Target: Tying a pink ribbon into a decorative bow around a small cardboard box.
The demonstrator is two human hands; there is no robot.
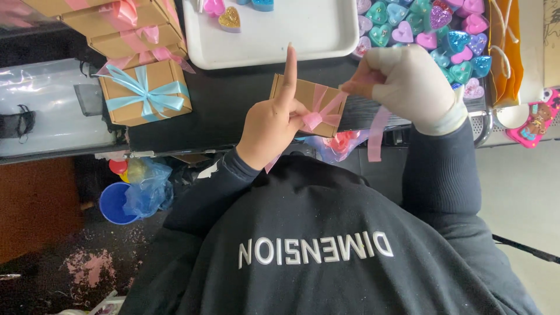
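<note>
From the head camera, a small brown box sits on the dark table, in the middle and close to the person. A pink ribbon goes around the box.

The left hand rests on the near left corner of the box. Its pointer finger sticks straight up, and its other fingers are curled, pinching the pink loop at the knot.

The right hand wears a pale glove. It is just to the right of the box. Its fingertips are pressed shut on one end of the ribbon. A loose pink ribbon tail hangs down under this hand.

Far from the person is a white tray with a gold heart on it. On the far right lies a pile of shiny hearts in pink, teal and blue.

On the left stands a brown box with a blue bow. Behind it are more boxes with pink bows. A blue bucket sits on the floor, low on the left.
</note>
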